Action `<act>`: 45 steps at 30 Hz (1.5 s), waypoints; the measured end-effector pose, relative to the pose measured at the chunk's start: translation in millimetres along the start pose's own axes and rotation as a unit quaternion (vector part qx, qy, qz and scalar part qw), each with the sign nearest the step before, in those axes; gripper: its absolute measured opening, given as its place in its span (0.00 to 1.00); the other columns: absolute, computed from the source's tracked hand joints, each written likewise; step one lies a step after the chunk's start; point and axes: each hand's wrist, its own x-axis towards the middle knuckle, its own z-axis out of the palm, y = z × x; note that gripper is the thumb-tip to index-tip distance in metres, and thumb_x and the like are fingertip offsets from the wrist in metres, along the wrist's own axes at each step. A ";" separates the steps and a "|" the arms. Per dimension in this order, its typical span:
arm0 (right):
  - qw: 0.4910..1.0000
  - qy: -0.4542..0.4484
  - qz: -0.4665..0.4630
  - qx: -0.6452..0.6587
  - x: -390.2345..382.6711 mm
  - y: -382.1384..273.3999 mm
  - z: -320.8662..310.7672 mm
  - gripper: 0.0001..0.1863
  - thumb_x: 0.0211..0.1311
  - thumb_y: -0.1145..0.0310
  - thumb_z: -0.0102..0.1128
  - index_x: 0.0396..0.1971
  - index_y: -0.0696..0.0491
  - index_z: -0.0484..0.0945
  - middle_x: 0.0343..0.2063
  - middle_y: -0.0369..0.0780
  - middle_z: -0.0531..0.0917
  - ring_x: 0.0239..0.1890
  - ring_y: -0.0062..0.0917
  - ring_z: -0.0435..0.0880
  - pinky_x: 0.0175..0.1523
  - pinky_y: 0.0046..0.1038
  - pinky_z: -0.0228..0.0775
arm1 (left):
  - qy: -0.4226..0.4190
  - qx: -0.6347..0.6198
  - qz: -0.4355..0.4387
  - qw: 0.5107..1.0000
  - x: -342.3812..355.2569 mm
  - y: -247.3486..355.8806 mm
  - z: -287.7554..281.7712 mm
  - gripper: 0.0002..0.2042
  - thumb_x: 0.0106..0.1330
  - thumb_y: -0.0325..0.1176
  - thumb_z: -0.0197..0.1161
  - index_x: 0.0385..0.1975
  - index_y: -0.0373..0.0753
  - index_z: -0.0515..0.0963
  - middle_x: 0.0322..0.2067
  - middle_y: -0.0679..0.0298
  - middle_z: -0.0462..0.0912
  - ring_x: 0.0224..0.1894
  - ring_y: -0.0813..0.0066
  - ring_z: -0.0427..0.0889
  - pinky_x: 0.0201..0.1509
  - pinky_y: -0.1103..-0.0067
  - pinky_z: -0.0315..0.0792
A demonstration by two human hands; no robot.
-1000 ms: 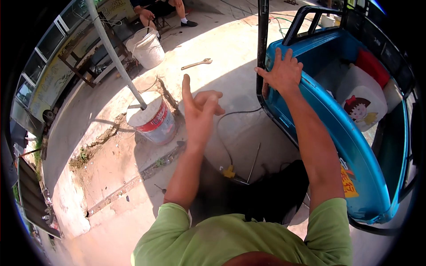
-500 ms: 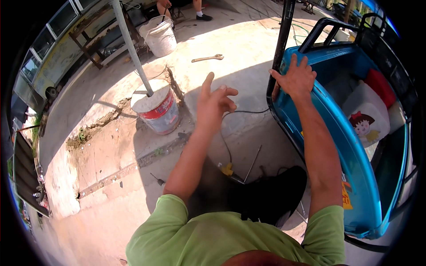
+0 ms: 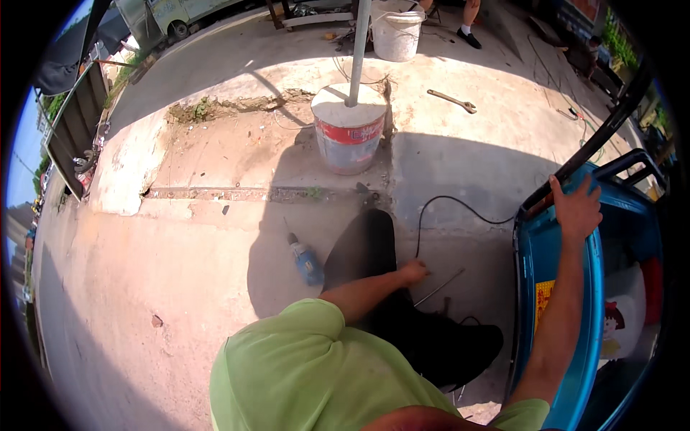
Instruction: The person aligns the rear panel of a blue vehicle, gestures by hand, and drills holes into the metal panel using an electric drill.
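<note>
My left hand (image 3: 412,273) is low over the ground beside my black-trousered legs, fingers curled at the end of a black cable (image 3: 457,204). What it grips is hidden. A thin metal rod (image 3: 437,290) lies just right of it. Further left lies a blue power drill (image 3: 307,264), bit pointing away from me. My right hand (image 3: 578,207) rests with spread fingers on the top edge of a blue plastic box body (image 3: 557,255) with a black metal frame (image 3: 596,142), at my right. A white plastic container (image 3: 618,337) with a cartoon picture and something red sit inside it.
Ahead stand a bucket (image 3: 347,144) with a metal pole set in it, a white bucket (image 3: 395,36) and a seated person's leg (image 3: 469,25). A wrench (image 3: 451,100) lies in sunlight by broken concrete edging (image 3: 237,104). A fence (image 3: 68,133) is at the left.
The view has swung left and down, bringing the drill into full view. My left hand has dropped from mid-air to the cable end, fingers now curled. My right hand stays on the blue edge.
</note>
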 end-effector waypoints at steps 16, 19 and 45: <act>0.997 -0.063 0.041 0.033 2.6 23.6 -1.4 0.58 0.55 0.23 0.59 0.75 0.53 0.63 0.73 0.59 0.62 0.65 0.51 0.74 0.66 0.48 0.65 | -0.133 0.259 0.174 0.941 -17.3 7.4 35.9 0.18 0.71 0.47 0.66 0.32 0.34 0.83 0.24 0.63 0.82 0.24 0.72 0.78 0.29 0.72 0.73; 0.995 -0.081 0.041 0.031 3.9 20.6 -4.0 0.60 0.55 0.21 0.57 0.77 0.52 0.61 0.74 0.59 0.61 0.68 0.52 0.72 0.66 0.48 0.64 | -0.120 0.264 0.118 0.950 -37.4 25.0 41.2 0.18 0.71 0.47 0.66 0.36 0.34 0.84 0.26 0.62 0.82 0.26 0.72 0.79 0.30 0.72 0.74; 0.993 -0.082 0.038 0.076 13.9 0.3 -9.5 0.59 0.53 0.23 0.61 0.73 0.54 0.63 0.67 0.57 0.66 0.61 0.47 0.74 0.60 0.47 0.64 | -0.176 0.313 0.295 0.885 67.8 -34.2 20.9 0.14 0.72 0.42 0.66 0.44 0.37 0.82 0.29 0.65 0.82 0.28 0.74 0.80 0.32 0.74 0.76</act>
